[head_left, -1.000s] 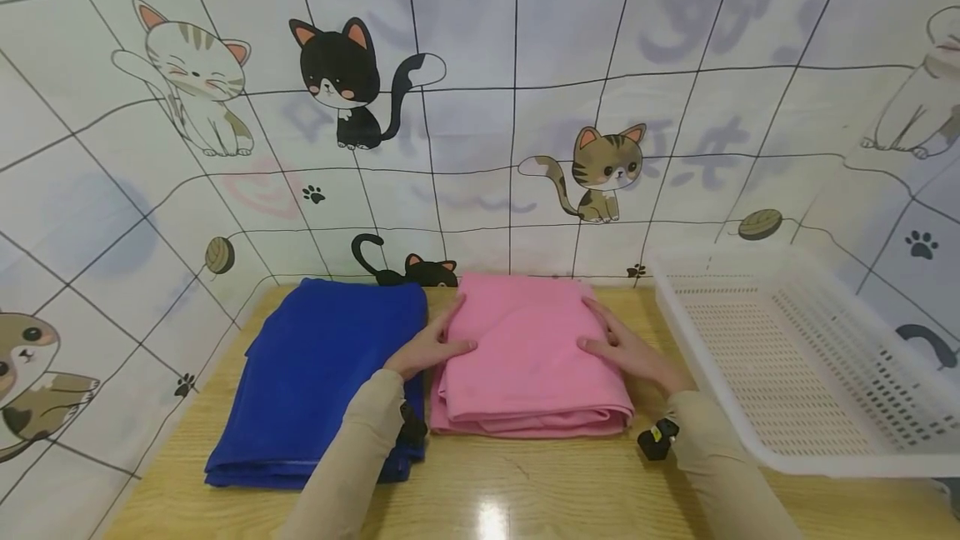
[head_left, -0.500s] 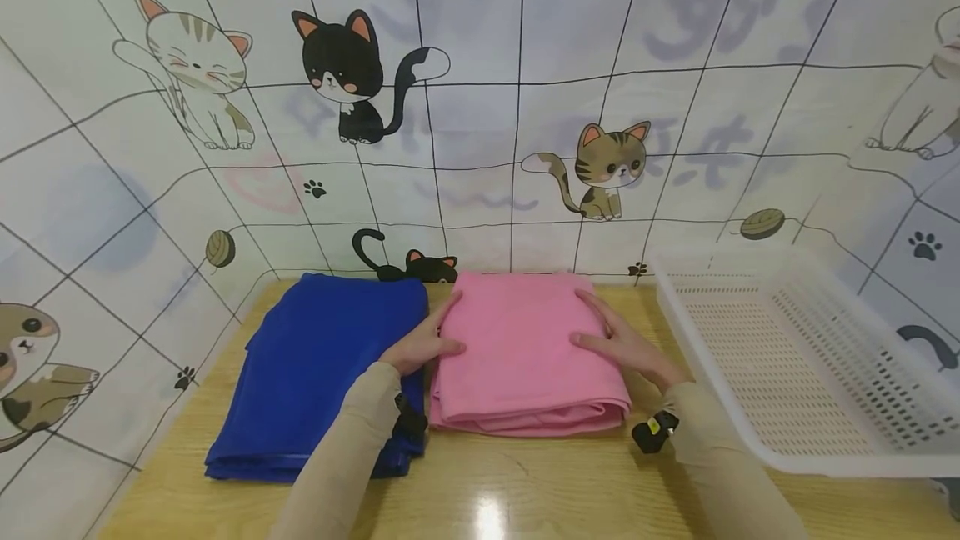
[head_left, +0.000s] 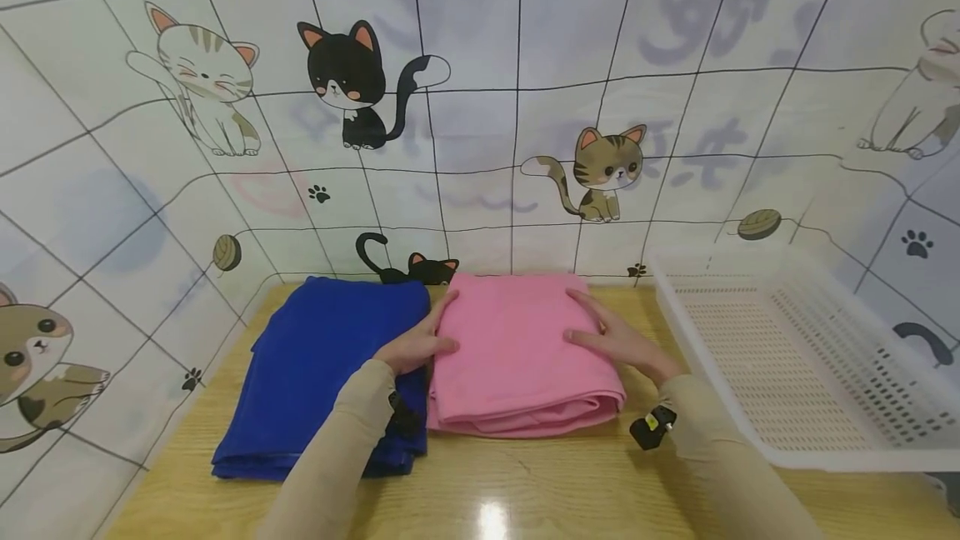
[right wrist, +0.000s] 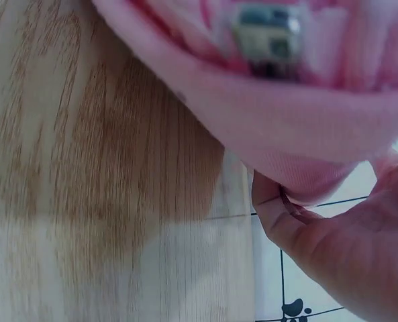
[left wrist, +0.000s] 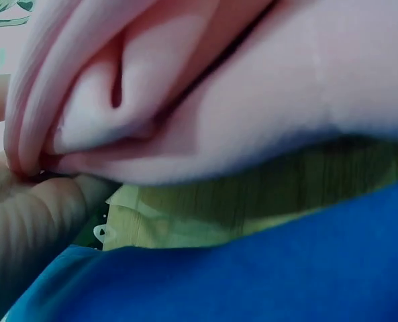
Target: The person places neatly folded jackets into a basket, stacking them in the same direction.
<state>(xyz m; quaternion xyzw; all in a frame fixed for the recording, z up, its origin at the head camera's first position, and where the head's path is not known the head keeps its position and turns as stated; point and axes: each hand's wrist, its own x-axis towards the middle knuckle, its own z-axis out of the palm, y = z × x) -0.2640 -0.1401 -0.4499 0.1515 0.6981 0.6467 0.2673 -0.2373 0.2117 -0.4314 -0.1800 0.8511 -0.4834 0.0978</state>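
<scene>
Left hand (head_left: pixel 412 347) and right hand (head_left: pixel 624 342) grip pink cloth (head_left: pixel 513 348) left of basket (head_left: pixel 840 462), thumbs on top, fingers at sides, probably keeping folds together; blue cloth (head_left: pixel 330 357) farther left of basket.

no legible txt/nos., faint purple marks (head_left: pixel 723 142) on wall (head_left: pixel 472 40), too blurry

The middle cloth (head_left: pixel 517 348) lies on the table (head_left: pixel 570 486) between the left cloth (head_left: pixel 322 357) and basket (head_left: pixel 840 460).
</scene>
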